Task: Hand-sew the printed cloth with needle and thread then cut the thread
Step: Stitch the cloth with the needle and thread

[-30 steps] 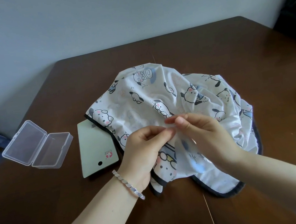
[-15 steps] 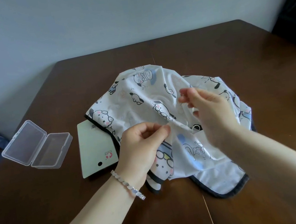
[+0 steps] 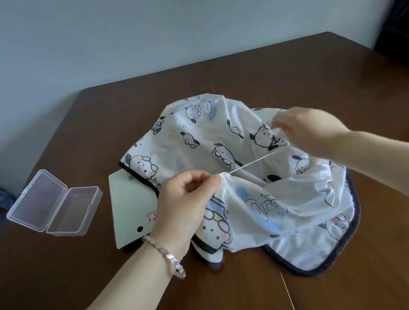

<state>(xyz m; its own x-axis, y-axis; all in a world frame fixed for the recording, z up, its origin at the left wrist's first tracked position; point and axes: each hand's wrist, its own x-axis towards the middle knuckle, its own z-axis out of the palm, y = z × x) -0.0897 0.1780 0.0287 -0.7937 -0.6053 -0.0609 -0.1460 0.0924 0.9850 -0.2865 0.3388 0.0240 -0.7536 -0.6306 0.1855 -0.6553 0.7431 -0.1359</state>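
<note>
White cartoon-dog cloth (image 3: 224, 136), dark-brown table (image 3: 291, 70)

No word here can be read in full. A pale green flat rectangular card (image 3: 129, 206), at the left of the dark brown wooden table (image 3: 85, 287), carries a small barcode (image 3: 131, 178) at its far corner and a red-and-white round logo (image 3: 152, 217) beside tiny, illegible print. Blue cursive lettering (image 3: 259, 206) on the near fold of the white printed cloth with dark edging (image 3: 208, 133) is too creased to make out.

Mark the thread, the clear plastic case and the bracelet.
thread (image 3: 253, 162), head view, middle of the taut span.
clear plastic case (image 3: 76, 213), head view, its right half.
bracelet (image 3: 166, 256), head view, links across the left wrist.
</note>
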